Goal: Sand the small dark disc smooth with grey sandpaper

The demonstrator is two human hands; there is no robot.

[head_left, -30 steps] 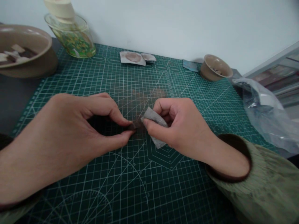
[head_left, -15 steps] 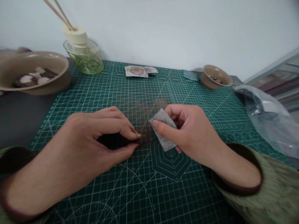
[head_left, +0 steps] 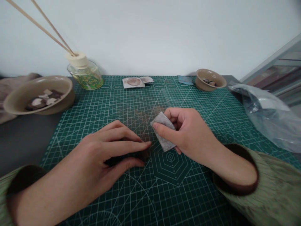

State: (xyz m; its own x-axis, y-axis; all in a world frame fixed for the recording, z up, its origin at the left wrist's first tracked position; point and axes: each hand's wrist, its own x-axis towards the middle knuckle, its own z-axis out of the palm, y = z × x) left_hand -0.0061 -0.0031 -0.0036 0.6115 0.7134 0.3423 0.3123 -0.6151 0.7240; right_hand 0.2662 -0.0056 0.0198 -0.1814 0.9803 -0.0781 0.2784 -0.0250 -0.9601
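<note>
Left grip (head_left: 98,150) has loosened since half a second ago, when forefinger and thumb were pinched together; now their tips stand apart in a narrow gap, and its whole shape has slid a little lower and to the right in view. Within that gap, low against the green mat (head_left: 113,105), a small dark piece (head_left: 145,153) shows only dimly, and whether a fingertip touches it I cannot tell. Right grip (head_left: 185,128) is closed on a grey pad (head_left: 165,143), thumb laid across its face, held just right of the left fingertips and clear of them, much as before. Straight beyond both grips, brown dust (head_left: 143,116) smears the mat, and farther out lie stained pale patches (head_left: 133,82). Beyond the left grip, off to its left, sits a large bowl (head_left: 14,103) of dark and whitish chunks on the dark surface (head_left: 25,141), with a two-stick diffuser (head_left: 87,80) farther away. Beyond the right grip are a bluish sheet (head_left: 185,80) and, just beside it, a small bowl (head_left: 204,84) with a few dark bits inside. Well to the right of that grip, a clear plastic bag (head_left: 270,116) lies crumpled along the mat's edge.
</note>
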